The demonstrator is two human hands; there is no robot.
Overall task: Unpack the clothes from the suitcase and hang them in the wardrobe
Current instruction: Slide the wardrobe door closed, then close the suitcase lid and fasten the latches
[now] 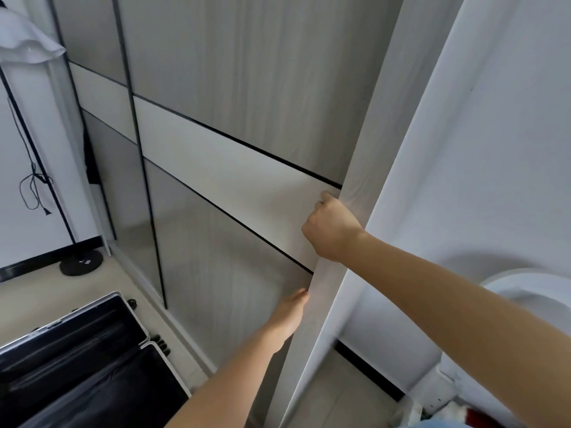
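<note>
The wardrobe's sliding door (234,168), grey wood grain with a white band and black trim lines, fills the middle of the view and stands closed against the side frame (367,180). My right hand (332,230) grips the door's right edge at the white band, fingers curled into the gap by the frame. Lower down, my left hand (290,316) lies flat with straight fingers against the same edge. The black suitcase (80,359) lies open on the floor at lower left; its dark lining shows and no clothes can be made out inside.
A second sliding door (102,97) sits further left. A lamp with a white shade (27,41), a black pole, a dangling cable and a round black base (81,263) stands by the wall. White wall (494,149) at right, with a white rounded object (531,291) below.
</note>
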